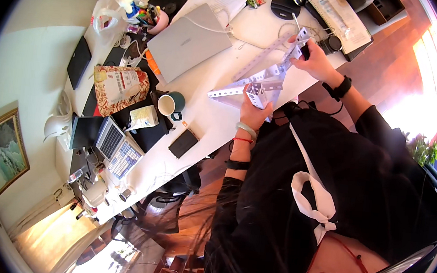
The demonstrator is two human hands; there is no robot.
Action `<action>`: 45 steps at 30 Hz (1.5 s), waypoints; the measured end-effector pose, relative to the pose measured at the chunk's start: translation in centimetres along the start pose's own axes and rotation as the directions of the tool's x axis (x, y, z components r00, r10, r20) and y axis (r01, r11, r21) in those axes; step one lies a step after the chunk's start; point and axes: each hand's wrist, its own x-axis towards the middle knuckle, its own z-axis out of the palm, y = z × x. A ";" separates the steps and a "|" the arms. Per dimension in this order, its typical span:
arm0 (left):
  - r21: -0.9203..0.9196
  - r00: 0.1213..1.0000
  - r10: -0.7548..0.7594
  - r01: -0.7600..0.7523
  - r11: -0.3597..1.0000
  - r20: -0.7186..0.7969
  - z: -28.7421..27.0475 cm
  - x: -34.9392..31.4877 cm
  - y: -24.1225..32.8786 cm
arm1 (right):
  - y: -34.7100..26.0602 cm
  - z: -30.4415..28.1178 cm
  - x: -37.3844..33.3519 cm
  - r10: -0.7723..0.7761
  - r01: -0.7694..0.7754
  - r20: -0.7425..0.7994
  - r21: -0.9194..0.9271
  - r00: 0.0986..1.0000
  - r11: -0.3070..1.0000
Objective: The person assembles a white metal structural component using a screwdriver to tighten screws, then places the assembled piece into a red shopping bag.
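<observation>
Perforated frame in both hands

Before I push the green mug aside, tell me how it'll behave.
The mug looks rigid and pale-lined, like ceramic, so a hard knock could chip it. Its round wall suggests it might roll if tipped, though the side handle would probably stop it.

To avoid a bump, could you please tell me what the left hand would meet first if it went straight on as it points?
Beyond the perforated piece in its grasp, the left hand would probably meet the light perforated strip first; depth is unclear.
</observation>
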 end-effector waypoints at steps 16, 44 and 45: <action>-0.082 0.999 0.033 -0.036 0.996 -0.042 0.9 -0.2 -1.7 | 7.1 -7.3 -2.6 0.194 -0.129 -0.093 0.470 0.977 0.873; -0.207 0.991 0.123 -0.110 0.972 0.053 -0.1 -2.5 1.4 | 0.1 1.2 1.1 -0.076 0.087 0.105 -0.114 0.992 0.990; -0.186 0.981 0.191 -0.183 0.965 0.024 -0.5 -2.7 1.2 | 0.6 1.1 1.3 -0.073 0.077 0.102 -0.039 0.992 0.996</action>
